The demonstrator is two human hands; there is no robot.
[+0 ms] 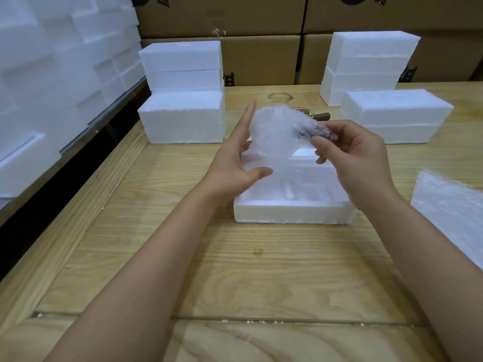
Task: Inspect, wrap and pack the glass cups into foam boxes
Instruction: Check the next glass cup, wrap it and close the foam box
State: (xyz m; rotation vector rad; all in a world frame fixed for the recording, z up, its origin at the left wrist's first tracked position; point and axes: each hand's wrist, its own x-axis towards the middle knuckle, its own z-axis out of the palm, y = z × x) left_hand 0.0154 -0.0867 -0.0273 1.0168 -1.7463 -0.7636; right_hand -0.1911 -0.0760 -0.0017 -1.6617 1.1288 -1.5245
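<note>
A glass cup wrapped in bubble wrap [277,131] is held in the air above an open white foam box [292,210] on the wooden table. My right hand [350,163] pinches the wrapped dark handle end of the cup. My left hand [235,158] lies flat against the bundle's left side with fingers straight and thumb underneath. Behind the bundle, another glass cup with a brown handle [317,116] stands on the table, mostly hidden.
Closed foam boxes are stacked at the back left [183,95] and back right [386,87]. Sheets of bubble wrap [452,210] lie at the right edge. Cardboard boxes [261,58] line the back, and foam pieces [52,74] pile up on the left.
</note>
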